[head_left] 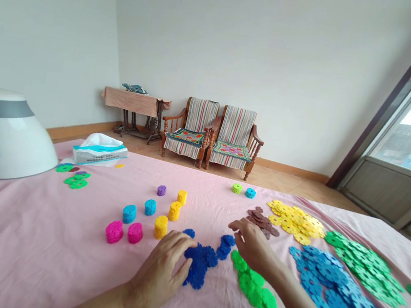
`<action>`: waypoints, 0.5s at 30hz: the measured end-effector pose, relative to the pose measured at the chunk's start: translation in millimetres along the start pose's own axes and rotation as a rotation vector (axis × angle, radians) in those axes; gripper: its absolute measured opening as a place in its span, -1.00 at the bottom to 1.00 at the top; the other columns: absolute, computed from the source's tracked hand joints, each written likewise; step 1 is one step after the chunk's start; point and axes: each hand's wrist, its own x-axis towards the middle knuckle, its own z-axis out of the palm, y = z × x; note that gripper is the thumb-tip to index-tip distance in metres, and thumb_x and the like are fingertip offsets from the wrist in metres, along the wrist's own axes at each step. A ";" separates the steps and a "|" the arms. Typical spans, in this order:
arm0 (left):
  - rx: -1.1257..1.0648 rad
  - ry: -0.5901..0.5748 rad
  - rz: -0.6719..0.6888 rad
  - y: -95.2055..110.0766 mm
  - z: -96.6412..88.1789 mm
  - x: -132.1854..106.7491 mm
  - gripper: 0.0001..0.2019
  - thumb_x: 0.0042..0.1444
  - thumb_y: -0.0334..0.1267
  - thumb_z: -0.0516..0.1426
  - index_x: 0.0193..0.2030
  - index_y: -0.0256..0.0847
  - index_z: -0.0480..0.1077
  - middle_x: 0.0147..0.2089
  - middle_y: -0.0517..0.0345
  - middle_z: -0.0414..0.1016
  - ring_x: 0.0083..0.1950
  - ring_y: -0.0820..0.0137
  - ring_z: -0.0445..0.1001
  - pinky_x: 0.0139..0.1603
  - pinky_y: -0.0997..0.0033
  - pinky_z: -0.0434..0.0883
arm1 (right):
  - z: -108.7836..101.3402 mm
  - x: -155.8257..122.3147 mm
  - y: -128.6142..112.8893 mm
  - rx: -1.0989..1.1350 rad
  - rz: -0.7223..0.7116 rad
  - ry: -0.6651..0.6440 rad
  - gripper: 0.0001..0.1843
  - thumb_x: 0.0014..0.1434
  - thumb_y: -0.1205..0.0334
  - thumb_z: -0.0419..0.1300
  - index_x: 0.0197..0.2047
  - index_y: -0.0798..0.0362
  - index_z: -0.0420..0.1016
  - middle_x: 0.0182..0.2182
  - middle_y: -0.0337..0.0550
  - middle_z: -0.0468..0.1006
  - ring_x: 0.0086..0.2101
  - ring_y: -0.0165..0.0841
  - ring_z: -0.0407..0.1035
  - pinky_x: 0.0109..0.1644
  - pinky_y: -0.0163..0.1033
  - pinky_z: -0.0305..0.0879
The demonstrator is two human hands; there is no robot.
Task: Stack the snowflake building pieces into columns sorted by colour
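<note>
My left hand (162,269) rests at the left edge of a pile of dark blue snowflake discs (198,269). Its thumb and fingers are apart, with no disc visible between them. Just beyond its fingers lies another dark blue disc (189,233). Over the cloth, my right hand (256,244) hovers with loosely bent fingers and nothing visible in them. It is near a small cluster of dark blue discs (225,247), a group of bright green discs (254,286) and brown discs (262,222).
Stacks in pink (114,232), light blue (129,213), yellow (160,227) and purple (162,190) stand left of centre. Yellow (295,221), blue (339,288) and green piles (368,266) spread right. A white kettle (21,140) and tissue pack (100,151) stand left on the pink cloth (63,256).
</note>
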 end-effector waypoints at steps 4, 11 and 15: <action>-0.008 -0.037 -0.018 1.1 0.5 1.2 -0.71 0.10 -0.46 0.02 -0.05 -0.13 0.33 -0.09 0.08 0.41 -0.01 0.30 0.35 0.05 0.20 0.33 | 5.3 -3.0 12.8 -0.017 0.013 -0.088 -0.65 -0.01 0.45 0.07 -0.11 0.18 0.47 -0.25 0.02 0.47 -0.23 -0.26 0.37 -0.11 -0.18 0.24; -0.022 -0.080 -0.038 1.6 1.3 1.9 -0.78 0.07 -0.48 0.03 -0.19 -0.14 0.36 -0.18 0.13 0.43 -0.08 0.30 0.36 0.00 0.22 0.32 | 12.9 -6.2 -2.2 0.147 -0.063 -0.174 -0.70 -0.10 0.44 0.13 -0.24 0.06 0.48 -0.31 -0.16 0.42 -0.33 -0.40 0.34 -0.19 -0.30 0.23; -0.034 -0.090 -0.018 2.7 0.1 1.1 -0.81 0.08 -0.49 0.01 -0.25 -0.16 0.37 -0.24 0.13 0.43 -0.15 0.33 0.36 -0.05 0.26 0.33 | 14.3 -8.6 -10.3 0.184 -0.118 -0.168 -0.75 -0.08 0.43 0.13 -0.26 0.06 0.43 -0.32 -0.18 0.40 -0.33 -0.41 0.32 -0.21 -0.32 0.22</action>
